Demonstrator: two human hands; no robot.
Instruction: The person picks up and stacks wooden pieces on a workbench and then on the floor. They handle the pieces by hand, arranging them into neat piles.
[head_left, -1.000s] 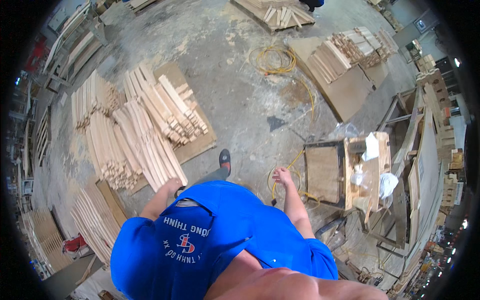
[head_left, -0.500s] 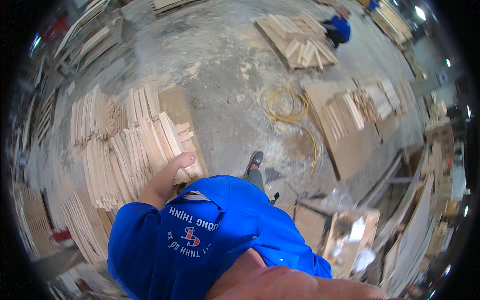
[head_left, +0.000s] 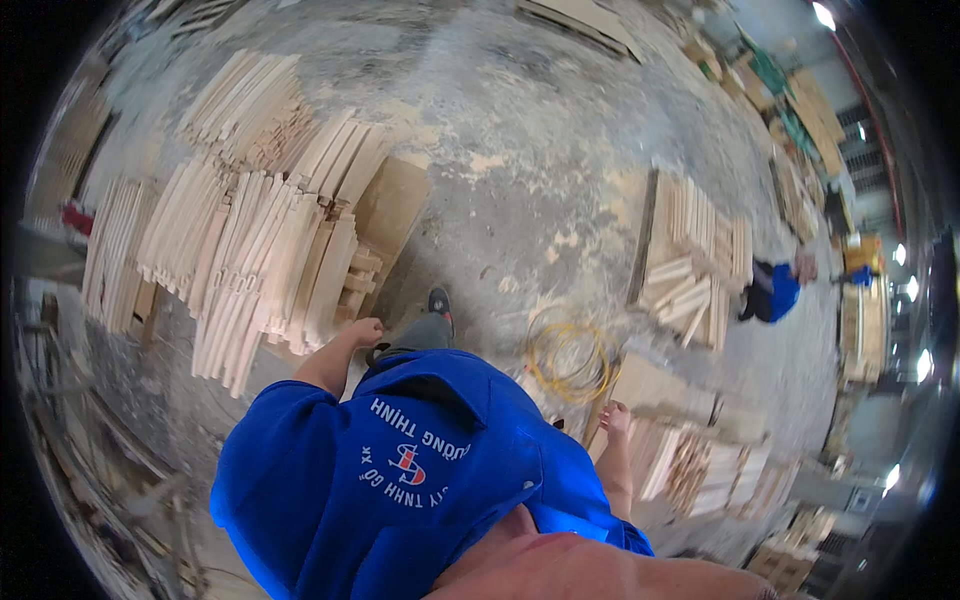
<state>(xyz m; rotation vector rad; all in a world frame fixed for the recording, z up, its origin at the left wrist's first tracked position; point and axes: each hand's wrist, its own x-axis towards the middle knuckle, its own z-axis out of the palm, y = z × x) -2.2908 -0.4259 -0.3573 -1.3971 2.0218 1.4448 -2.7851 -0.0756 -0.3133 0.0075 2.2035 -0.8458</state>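
My left hand [head_left: 367, 331] hangs with its fingers curled in, just off the near right corner of a large stack of pale wooden strips [head_left: 265, 235]. I see nothing held in it. My right hand [head_left: 616, 418] is out on the other side of my body, fingers bent inward, with nothing visible in them. In the view it lies near a stack of short wood pieces [head_left: 690, 470] and below a coiled yellow hose [head_left: 573, 356] on the floor.
A brown board [head_left: 395, 205] lies under the large stack. Another pallet of strips [head_left: 690, 245] stands farther right, with a person in blue [head_left: 780, 290] crouching beside it. More strips [head_left: 118, 250] stand at the left. My shoe [head_left: 440, 303] is on the concrete floor.
My view has turned left, so the pallets and hose sit farther right and lower. My left hand, earlier over the stack's corner, is now off it. My right hand has come into view.
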